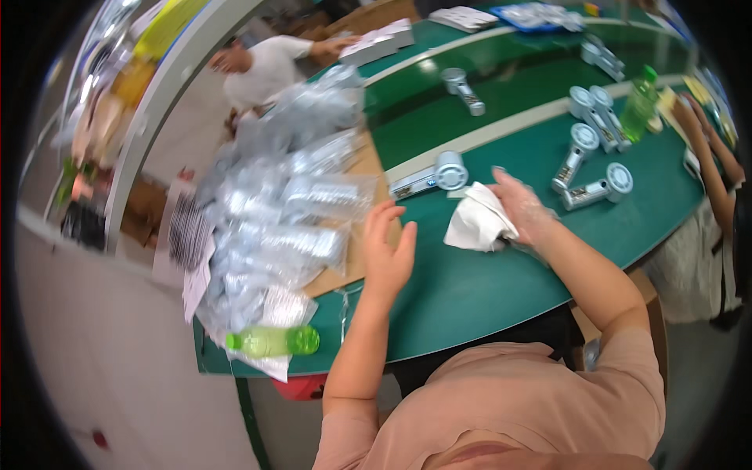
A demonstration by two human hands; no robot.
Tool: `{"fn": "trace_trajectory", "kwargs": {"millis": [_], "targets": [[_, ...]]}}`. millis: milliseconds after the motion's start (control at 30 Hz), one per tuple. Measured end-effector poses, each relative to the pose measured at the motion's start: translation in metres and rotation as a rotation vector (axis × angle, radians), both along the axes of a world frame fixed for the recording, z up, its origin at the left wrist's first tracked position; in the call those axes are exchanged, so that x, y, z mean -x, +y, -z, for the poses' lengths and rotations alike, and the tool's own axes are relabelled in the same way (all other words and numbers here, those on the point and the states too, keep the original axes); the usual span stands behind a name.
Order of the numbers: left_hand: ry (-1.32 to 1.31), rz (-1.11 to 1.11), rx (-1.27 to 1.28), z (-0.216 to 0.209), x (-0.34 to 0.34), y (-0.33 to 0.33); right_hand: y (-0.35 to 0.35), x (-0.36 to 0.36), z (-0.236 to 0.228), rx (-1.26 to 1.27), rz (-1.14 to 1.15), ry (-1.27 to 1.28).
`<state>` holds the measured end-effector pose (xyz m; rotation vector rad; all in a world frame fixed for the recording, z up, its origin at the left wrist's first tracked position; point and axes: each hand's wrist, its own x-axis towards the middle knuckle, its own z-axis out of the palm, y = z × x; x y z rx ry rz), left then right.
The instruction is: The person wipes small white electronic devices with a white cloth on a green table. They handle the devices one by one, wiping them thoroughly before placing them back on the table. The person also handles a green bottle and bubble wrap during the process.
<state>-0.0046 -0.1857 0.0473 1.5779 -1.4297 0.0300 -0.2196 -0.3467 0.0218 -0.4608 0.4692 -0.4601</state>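
My right hand (523, 207), in a clear plastic glove, grips a crumpled white cloth (479, 221) above the green table. To its left, my left hand (387, 249) is raised with fingers apart and nothing in it. Just beyond the left fingertips lies a light-blue handheld fan (450, 171), its round head to the right and its handle showing inner parts. Several similar fans (581, 145) lie on the table to the right of my right hand.
Bubble-wrapped packages (274, 196) heap up on brown cardboard (372, 168) at left. One green bottle (272, 341) lies near the front edge; another (640, 106) stands at right. A fan (464, 90) rests on the green belt (509, 66). People sit at far left and right.
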Motion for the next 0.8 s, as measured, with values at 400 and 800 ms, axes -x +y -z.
{"fn": "trace_trajectory", "kwargs": {"millis": [400, 800], "targets": [[-0.279, 0.203, -0.44, -0.012, 0.045, -0.249, 0.016, 0.011, 0.003, 0.925, -0.356, 0.416], [-0.194, -0.126, -0.388, 0.025, 0.032, -0.346, 0.01, 0.024, -0.044, 1.223, -0.44, 0.776]]}}
